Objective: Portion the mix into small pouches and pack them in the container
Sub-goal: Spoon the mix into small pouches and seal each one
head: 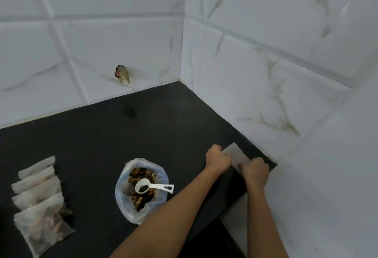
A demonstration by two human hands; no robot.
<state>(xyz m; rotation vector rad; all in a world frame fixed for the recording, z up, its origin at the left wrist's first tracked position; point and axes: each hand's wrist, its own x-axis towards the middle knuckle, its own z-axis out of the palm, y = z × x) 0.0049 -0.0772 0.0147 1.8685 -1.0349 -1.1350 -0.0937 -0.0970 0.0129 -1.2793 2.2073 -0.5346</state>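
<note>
Already four filled pouches (38,196) lay at eight o'clock on the worktop (102,135); both hands, left (217,158) and right (255,170), pinched an empty pouch (235,152) at three o'clock. Mix (141,186) remained; no container appeared.

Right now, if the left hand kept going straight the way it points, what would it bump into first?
Probably the tiled wall. The left hand, gripping an empty pouch, points across bare black counter toward it; depth is uncertain.

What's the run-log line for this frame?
hands: left and right grip empty pouch | scoop: resting in mix bag | filled pouches: far left
</note>
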